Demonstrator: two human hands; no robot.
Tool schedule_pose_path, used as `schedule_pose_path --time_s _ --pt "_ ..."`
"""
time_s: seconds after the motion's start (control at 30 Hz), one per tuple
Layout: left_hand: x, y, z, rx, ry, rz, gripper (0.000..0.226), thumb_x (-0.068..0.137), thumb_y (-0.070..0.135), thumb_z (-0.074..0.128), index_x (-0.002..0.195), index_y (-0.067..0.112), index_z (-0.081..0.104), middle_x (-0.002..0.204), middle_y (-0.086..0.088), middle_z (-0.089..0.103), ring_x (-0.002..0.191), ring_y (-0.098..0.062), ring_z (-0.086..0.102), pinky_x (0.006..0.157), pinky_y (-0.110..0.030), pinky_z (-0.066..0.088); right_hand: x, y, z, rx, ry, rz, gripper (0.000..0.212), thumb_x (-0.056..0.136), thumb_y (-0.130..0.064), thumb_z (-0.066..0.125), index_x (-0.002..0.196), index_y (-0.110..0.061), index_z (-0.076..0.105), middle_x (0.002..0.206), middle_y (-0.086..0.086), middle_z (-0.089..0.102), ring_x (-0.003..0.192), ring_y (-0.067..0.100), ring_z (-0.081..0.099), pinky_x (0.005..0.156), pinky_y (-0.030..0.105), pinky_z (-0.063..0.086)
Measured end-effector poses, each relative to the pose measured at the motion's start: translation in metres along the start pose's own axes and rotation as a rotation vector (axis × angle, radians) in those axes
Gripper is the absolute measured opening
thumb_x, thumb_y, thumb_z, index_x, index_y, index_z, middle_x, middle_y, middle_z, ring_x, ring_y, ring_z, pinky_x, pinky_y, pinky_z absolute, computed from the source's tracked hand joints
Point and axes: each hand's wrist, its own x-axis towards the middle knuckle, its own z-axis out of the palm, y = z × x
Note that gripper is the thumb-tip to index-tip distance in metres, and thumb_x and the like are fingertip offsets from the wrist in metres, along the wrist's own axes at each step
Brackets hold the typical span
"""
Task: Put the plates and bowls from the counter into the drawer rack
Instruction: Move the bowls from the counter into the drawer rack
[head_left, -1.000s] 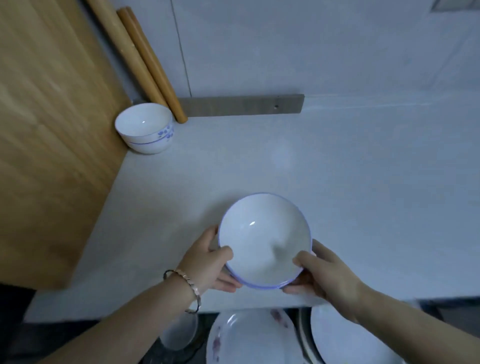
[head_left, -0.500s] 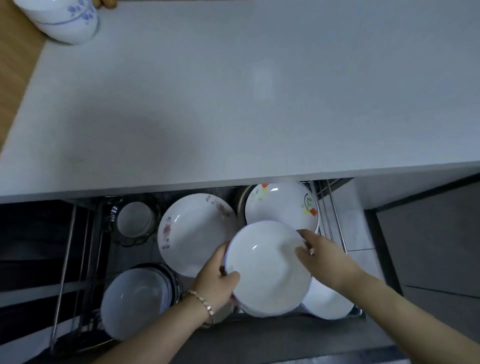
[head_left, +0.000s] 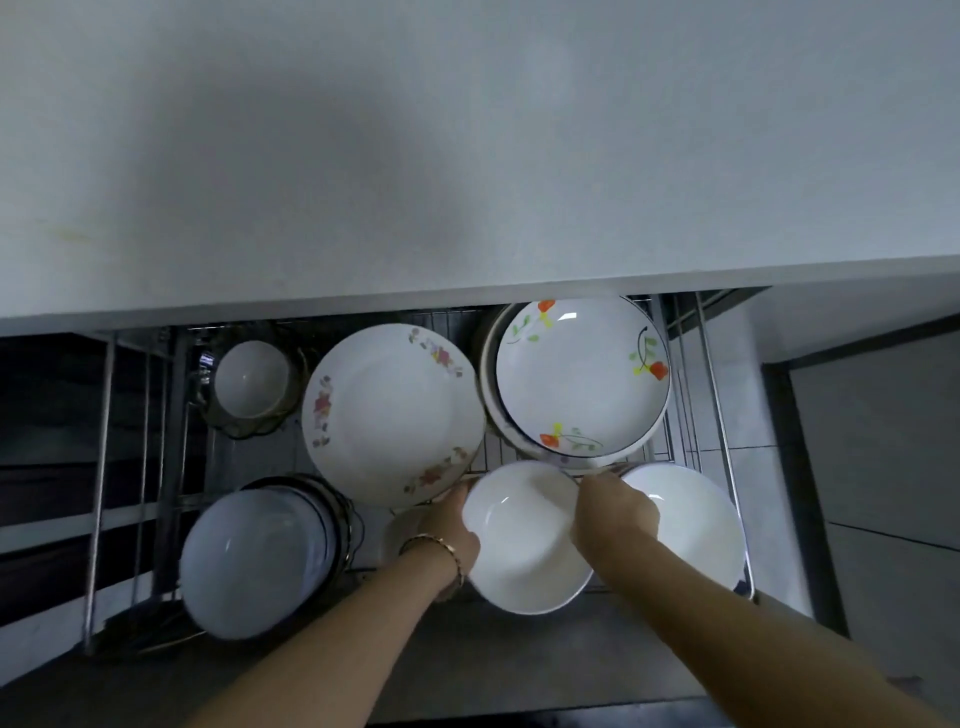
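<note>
Gripping a white bowl (head_left: 524, 540) by its rim, left hand (head_left: 454, 530) and right hand (head_left: 615, 512) reach into the wire drawer rack (head_left: 717, 374) of plates below a pale grey counter (head_left: 467, 145); tiled floor (head_left: 769, 467) lies right.

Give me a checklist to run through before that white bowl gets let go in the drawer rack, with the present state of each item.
1. Both hands on the white bowl: left hand, right hand: ok.
2. Bowl upright, opening up: ok.
3. Bowl over the drawer rack, clear of the counter: ok.
4. Bowl resting on something: cannot tell.
5. Gap to the floral plate: cannot tell.
6. White plate on the right partly overlapped: not ok.
</note>
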Motion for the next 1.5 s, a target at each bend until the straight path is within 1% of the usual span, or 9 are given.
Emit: schedule_pose_path --time_s 0.4,0.5,0.6,0.7,0.97,1.1,1.23,1.37,1.5 --pt "0.012 0.003 0.016 0.147 -0.076 -0.099 0.062 0.096 0.005 0.041 0.150 0.012 0.011 0.143 -0.019 0.044 0.129 -0.031 0.046 0.106 -0.035 0.038 0.004 0.010 0.009 -0.072 0.048 -0.167 0.038 0.092 -0.007 0.044 0.129 -0.016 0.047 0.126 0.003 0.056 0.108 0.026 0.063 0.082 0.029 0.050" --pt "0.010 0.003 0.007 0.337 -0.078 -0.025 0.050 0.099 0.023 0.039 0.145 0.012 0.023 0.140 -0.013 0.046 0.127 -0.026 0.048 0.103 -0.034 0.041 0.000 0.008 0.004 -0.082 0.020 -0.167 0.033 0.093 -0.011 0.048 0.125 -0.013 0.051 0.124 0.004 0.056 0.108 0.025 0.063 0.084 0.029 0.050" --pt "0.005 0.000 -0.014 0.367 -0.075 0.081 0.035 0.098 0.031 0.035 0.123 0.013 0.052 0.116 -0.008 0.060 0.104 -0.023 0.058 0.087 -0.030 0.046 -0.006 0.001 -0.010 -0.077 0.023 -0.214 0.029 0.094 -0.021 0.048 0.121 -0.013 0.055 0.119 0.004 0.061 0.104 0.022 0.065 0.084 0.028 0.051" --pt "-0.008 0.004 -0.058 0.198 0.054 0.167 0.020 0.095 0.023 0.043 0.099 0.016 0.061 0.096 -0.004 0.060 0.098 -0.023 0.059 0.080 -0.025 0.045 -0.014 -0.015 -0.045 -0.062 -0.027 -0.328 0.030 0.095 -0.024 0.044 0.120 -0.012 0.056 0.122 0.007 0.062 0.111 0.024 0.060 0.092 0.032 0.048" --pt "-0.065 0.004 -0.239 -0.079 0.495 0.301 0.020 0.091 0.012 0.049 0.103 0.008 0.065 0.102 -0.013 0.071 0.093 -0.029 0.066 0.089 -0.037 0.053 -0.058 -0.127 -0.185 0.091 0.042 -0.584 0.035 0.092 -0.026 0.046 0.123 -0.016 0.059 0.130 0.005 0.059 0.120 0.022 0.054 0.100 0.028 0.042" --pt "-0.069 -0.013 -0.331 -0.124 0.641 0.261 0.020 0.090 0.011 0.049 0.104 0.008 0.063 0.109 -0.014 0.068 0.100 -0.031 0.064 0.090 -0.035 0.051 -0.060 -0.209 -0.250 0.242 0.117 -0.596 0.035 0.092 -0.027 0.048 0.122 -0.013 0.060 0.127 0.007 0.061 0.118 0.023 0.057 0.101 0.030 0.043" --pt "-0.052 -0.023 -0.413 -0.121 0.740 0.212 0.024 0.091 0.014 0.046 0.111 0.009 0.060 0.115 -0.010 0.064 0.105 -0.029 0.059 0.085 -0.027 0.045 -0.038 -0.293 -0.301 0.557 0.088 -0.533 0.038 0.093 -0.026 0.046 0.113 0.001 0.063 0.105 0.019 0.070 0.085 0.028 0.065 0.082 0.034 0.050" --pt "-0.020 -0.028 -0.468 -0.164 0.785 0.174 0.029 0.092 0.015 0.043 0.118 0.012 0.057 0.124 -0.009 0.060 0.112 -0.028 0.057 0.091 -0.028 0.044 -0.012 -0.373 -0.347 0.940 0.017 -0.392 0.043 0.092 -0.035 0.049 0.116 0.000 0.055 0.096 0.014 0.060 0.061 0.022 0.057 0.064 0.029 0.052" --pt "0.012 -0.029 -0.493 -0.259 0.753 0.168 0.031 0.090 0.015 0.043 0.118 0.014 0.056 0.124 -0.010 0.060 0.112 -0.030 0.058 0.095 -0.031 0.047 0.020 -0.437 -0.387 1.233 -0.018 -0.315 0.049 0.090 -0.041 0.053 0.124 -0.006 0.049 0.107 0.019 0.056 0.071 0.026 0.061 0.067 0.033 0.054"
